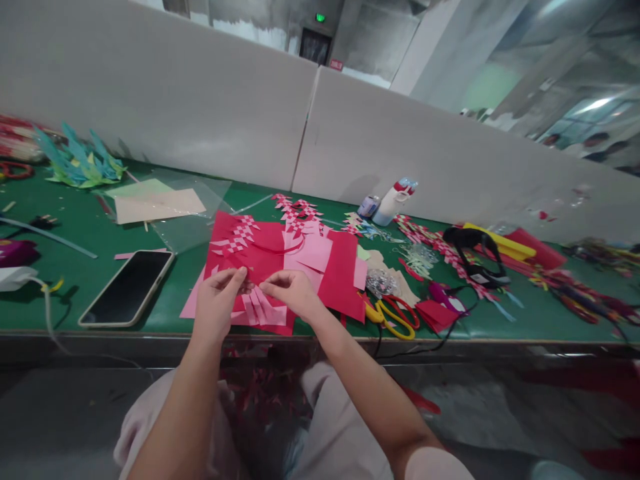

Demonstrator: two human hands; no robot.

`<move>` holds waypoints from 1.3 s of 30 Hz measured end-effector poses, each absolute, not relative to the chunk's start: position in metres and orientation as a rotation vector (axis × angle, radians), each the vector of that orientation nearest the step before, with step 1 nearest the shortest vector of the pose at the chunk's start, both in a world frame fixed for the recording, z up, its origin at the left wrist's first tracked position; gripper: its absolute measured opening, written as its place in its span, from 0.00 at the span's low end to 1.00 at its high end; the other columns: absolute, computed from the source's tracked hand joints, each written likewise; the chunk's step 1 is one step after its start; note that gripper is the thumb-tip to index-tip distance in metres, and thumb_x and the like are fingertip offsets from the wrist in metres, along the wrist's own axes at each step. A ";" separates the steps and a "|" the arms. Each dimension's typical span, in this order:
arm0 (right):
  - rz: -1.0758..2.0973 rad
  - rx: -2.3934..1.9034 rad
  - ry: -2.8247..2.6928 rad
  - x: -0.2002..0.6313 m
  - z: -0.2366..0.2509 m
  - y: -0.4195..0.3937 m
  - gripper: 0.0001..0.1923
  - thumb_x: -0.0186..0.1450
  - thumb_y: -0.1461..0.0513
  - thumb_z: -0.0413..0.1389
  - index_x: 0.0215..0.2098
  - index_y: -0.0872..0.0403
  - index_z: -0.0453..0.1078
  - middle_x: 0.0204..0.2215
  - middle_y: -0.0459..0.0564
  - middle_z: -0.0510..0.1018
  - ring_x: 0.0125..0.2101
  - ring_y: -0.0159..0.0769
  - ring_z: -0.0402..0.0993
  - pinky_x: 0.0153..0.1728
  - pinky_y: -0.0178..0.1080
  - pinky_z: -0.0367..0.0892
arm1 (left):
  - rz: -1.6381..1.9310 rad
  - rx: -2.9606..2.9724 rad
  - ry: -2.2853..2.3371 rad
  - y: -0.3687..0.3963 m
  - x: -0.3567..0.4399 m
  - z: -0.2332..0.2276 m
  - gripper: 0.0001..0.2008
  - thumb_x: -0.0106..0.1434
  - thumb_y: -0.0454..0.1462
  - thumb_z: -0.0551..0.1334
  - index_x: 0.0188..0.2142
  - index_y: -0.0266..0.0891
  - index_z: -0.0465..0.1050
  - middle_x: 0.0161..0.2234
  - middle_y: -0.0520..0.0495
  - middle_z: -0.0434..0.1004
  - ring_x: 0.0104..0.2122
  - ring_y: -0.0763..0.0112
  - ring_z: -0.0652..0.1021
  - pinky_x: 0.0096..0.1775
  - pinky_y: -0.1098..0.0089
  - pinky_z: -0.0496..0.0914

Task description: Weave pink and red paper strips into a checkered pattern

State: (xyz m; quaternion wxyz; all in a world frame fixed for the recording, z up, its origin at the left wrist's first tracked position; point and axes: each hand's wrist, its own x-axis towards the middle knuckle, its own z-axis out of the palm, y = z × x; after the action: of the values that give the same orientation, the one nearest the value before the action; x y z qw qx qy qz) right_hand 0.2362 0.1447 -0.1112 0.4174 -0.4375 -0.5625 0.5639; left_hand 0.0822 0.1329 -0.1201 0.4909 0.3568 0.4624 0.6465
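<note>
Lying at the near edge of the green table (75, 227), the red paper sheet (265, 257) carries pink strips (260, 308); left hand (217, 300) and right hand (293, 292) each pinch a strip there. Phone (127, 287) left, scissors (393, 317) right.

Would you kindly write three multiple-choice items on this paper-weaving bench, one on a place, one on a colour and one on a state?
1. The phone lies:
A. left of the red paper
B. on the scissors
C. on the person's lap

2. The scissors handles are:
A. blue
B. yellow and red
C. black

3. The phone's screen is:
A. dark
B. showing a video
C. cracked white

Key: 1 A, it sits left of the left hand; 2 B, both colours show near the right hand; 3 A, plain black.
</note>
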 end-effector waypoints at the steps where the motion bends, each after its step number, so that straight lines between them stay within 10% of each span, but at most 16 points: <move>1: 1.409 -1.101 -1.416 0.236 -0.111 0.145 0.16 0.50 0.53 0.66 0.28 0.58 0.74 0.22 0.46 0.77 0.23 0.27 0.69 0.28 0.33 0.65 | 1.567 0.870 1.121 0.133 0.082 -0.120 0.14 0.48 0.45 0.71 0.27 0.36 0.78 0.21 0.50 0.76 0.22 0.75 0.74 0.29 0.72 0.73; 39: 1.172 -1.376 -1.778 0.239 -0.116 0.103 0.07 0.62 0.59 0.55 0.29 0.53 0.69 0.21 0.43 0.73 0.24 0.30 0.68 0.27 0.33 0.61 | 1.681 0.939 1.283 0.133 0.079 -0.122 0.16 0.51 0.46 0.68 0.33 0.37 0.80 0.26 0.49 0.78 0.26 0.72 0.74 0.30 0.72 0.70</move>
State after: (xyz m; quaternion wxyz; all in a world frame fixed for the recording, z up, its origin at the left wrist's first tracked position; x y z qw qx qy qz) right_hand 0.2387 0.1033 -0.1155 0.2984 -0.5181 -0.6694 0.4410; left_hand 0.0788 0.1335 -0.1224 0.4022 0.3716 0.5078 0.6651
